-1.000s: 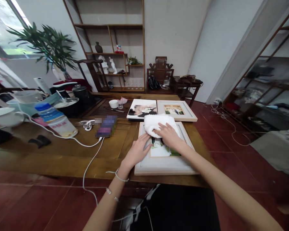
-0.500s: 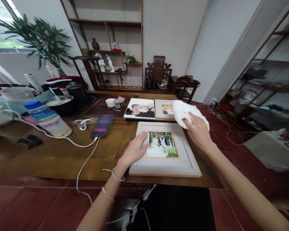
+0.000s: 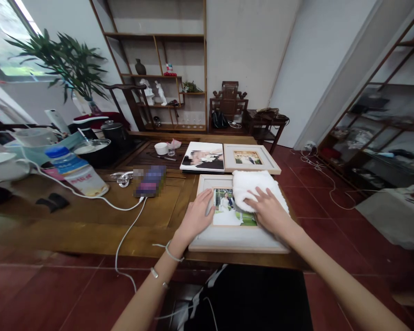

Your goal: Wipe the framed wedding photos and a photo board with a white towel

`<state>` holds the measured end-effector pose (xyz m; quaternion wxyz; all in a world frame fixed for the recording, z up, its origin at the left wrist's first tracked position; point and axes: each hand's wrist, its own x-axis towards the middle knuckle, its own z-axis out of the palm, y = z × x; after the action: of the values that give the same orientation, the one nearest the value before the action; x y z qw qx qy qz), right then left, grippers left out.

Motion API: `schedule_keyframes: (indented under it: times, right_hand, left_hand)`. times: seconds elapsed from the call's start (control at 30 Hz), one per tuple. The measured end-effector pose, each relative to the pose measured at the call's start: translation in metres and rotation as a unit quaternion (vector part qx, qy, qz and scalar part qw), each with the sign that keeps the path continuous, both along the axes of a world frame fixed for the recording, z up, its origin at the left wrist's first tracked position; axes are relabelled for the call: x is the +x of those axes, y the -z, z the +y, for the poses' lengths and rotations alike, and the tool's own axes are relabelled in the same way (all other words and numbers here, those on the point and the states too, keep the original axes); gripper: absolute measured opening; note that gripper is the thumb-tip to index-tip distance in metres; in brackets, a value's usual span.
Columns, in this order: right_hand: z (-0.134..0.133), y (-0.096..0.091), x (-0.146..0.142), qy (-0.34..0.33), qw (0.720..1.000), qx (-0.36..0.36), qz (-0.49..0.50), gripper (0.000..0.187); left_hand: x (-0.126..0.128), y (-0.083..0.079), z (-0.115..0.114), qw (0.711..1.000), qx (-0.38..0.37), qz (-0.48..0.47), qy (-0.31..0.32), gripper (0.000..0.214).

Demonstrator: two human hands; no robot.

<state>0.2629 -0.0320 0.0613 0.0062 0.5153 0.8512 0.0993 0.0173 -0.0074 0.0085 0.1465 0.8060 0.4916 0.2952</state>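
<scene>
A white-framed wedding photo [image 3: 227, 240] lies flat at the near edge of the wooden table [image 3: 89, 216]. My left hand [image 3: 197, 218] rests flat on the frame's left side, fingers stretched out. My right hand [image 3: 269, 212] presses a folded white cloth [image 3: 250, 186] down on the right part of the picture, fingers spread on top of the cloth. The cloth covers the photo's upper right corner.
Behind lie a frameless photo print [image 3: 203, 157] and a second framed photo [image 3: 251, 158]. To the left are a phone [image 3: 151, 180] on a white cable [image 3: 124, 239], a plastic bottle [image 3: 76, 171], pots and bowls. A red tiled floor surrounds the table; shelves stand at the back and right.
My right hand lifted the cloth off the picture to the upper right, then brought it back down on the frame's right side. My left hand stayed on the frame.
</scene>
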Motion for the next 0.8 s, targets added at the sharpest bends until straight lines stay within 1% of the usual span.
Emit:
schedule_keyframes:
  times: [0.13, 0.2, 0.27, 0.33, 0.37, 0.43, 0.5, 0.57, 0.63, 0.7, 0.77, 0.8]
  right_hand:
    - [-0.062, -0.019, -0.010, -0.005, 0.996, -0.086, -0.015, 0.067]
    - [-0.088, -0.030, -0.013, -0.017, 0.991, -0.129, -0.012, 0.070]
    - [-0.103, -0.036, -0.014, -0.022, 0.988, -0.156, -0.002, 0.073]
    - [-0.105, -0.034, -0.012, -0.018, 0.987, -0.156, 0.017, 0.075]
    - [-0.100, -0.029, -0.010, -0.014, 0.989, -0.144, 0.026, 0.075]
    - [-0.083, -0.017, -0.005, -0.009, 0.993, -0.108, 0.037, 0.075]
    - [-0.057, -0.004, 0.000, -0.009, 0.997, -0.061, 0.041, 0.073]
    - [-0.027, 0.005, 0.004, 0.002, 0.999, -0.010, 0.042, 0.072]
    - [0.003, 0.009, 0.006, 0.030, 0.998, 0.034, 0.042, 0.070]
    - [0.029, 0.008, 0.006, 0.059, 0.996, 0.058, 0.041, 0.068]
    - [0.047, 0.007, 0.005, 0.070, 0.995, 0.062, 0.039, 0.065]
    - [0.051, 0.007, 0.004, 0.068, 0.995, 0.058, 0.036, 0.064]
  left_hand:
    - [0.000, 0.002, 0.002, 1.000, 0.001, -0.006, 0.006, 0.048]
    - [0.000, 0.003, 0.002, 1.000, 0.000, -0.006, 0.008, 0.049]
    - [0.000, 0.003, 0.002, 1.000, 0.001, -0.003, 0.009, 0.049]
    - [-0.001, 0.002, 0.002, 1.000, 0.004, 0.001, 0.012, 0.048]
    - [-0.001, 0.002, 0.002, 1.000, 0.004, 0.002, 0.014, 0.048]
    - [-0.002, 0.001, 0.002, 1.000, 0.004, 0.005, 0.019, 0.048]
    - [-0.002, -0.001, 0.002, 1.000, 0.000, 0.010, 0.022, 0.048]
    - [-0.002, -0.002, 0.002, 1.000, -0.004, 0.015, 0.023, 0.048]
    - [-0.003, -0.002, 0.002, 1.000, -0.009, 0.020, 0.023, 0.048]
    - [-0.003, -0.002, 0.002, 0.999, -0.013, 0.025, 0.023, 0.048]
    - [-0.003, -0.002, 0.002, 0.999, -0.015, 0.027, 0.021, 0.049]
    - [-0.003, -0.002, 0.002, 0.999, -0.016, 0.027, 0.020, 0.049]
